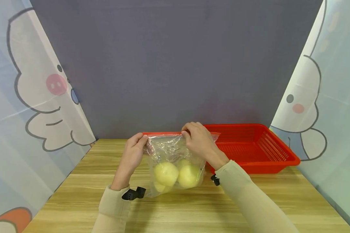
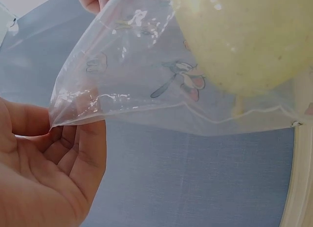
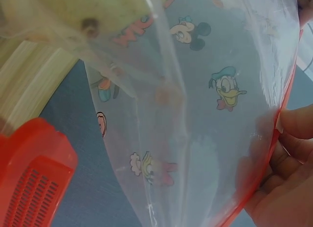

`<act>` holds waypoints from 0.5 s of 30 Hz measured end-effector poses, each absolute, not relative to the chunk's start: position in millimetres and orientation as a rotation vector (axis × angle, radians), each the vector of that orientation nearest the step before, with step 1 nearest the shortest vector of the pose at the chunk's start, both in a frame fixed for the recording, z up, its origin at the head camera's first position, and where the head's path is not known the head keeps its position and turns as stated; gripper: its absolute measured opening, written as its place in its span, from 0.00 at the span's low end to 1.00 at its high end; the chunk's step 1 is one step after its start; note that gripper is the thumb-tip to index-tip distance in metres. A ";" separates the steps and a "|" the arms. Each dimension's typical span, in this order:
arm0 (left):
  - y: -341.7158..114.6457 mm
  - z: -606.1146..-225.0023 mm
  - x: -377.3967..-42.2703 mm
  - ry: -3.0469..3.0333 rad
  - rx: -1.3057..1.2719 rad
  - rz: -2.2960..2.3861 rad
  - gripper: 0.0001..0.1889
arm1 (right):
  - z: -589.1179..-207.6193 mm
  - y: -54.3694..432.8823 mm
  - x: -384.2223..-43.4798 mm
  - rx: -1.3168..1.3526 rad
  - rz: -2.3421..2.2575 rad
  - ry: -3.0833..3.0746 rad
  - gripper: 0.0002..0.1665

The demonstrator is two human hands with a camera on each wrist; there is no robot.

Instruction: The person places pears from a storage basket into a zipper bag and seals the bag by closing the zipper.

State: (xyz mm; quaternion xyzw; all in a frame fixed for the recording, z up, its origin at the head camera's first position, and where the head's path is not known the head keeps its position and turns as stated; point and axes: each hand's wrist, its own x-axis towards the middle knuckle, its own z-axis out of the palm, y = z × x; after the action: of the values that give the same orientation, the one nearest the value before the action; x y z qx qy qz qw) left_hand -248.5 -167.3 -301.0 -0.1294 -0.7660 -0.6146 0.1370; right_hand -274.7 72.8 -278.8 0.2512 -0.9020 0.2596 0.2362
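A clear zip bag (image 1: 169, 149) with a red top strip hangs upright between both hands, cartoon figures printed on its film. Inside its lower part are several yellow-green round fruits (image 1: 166, 174), which look like apples or pears. My left hand (image 1: 134, 150) pinches the bag's top left corner between thumb and fingers. Farther right along the red strip, my right hand (image 1: 199, 140) pinches the top edge. In the right wrist view the thumb and fingers of the right hand (image 3: 288, 168) meet on the red strip. A loose corner of bag sticks out beyond that hand.
A red plastic basket (image 1: 280, 166) with slotted walls stands at the right rear of the wooden table (image 1: 84, 194), partly behind the right hand and bag. A grey cloth backdrop (image 1: 175, 64) rises behind, with cartoon-printed curtains (image 1: 46, 90) on both sides.
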 end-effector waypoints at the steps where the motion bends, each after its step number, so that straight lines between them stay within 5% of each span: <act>1: -167.2 -301.1 -248.8 -2.214 -0.374 -1.780 0.16 | -278.9 73.3 -274.7 0.687 0.714 -2.471 0.07; 15: -168.4 -303.0 -250.0 -2.223 -0.361 -1.746 0.16 | -283.2 79.2 -277.3 0.660 0.728 -2.482 0.08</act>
State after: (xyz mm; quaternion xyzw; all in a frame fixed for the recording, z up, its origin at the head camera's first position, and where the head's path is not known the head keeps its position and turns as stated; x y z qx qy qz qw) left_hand -250.0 -168.4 -303.0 -0.1254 -0.7718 -0.6062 0.1455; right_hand -277.3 79.2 -283.2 0.2403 -0.9040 0.2650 0.2339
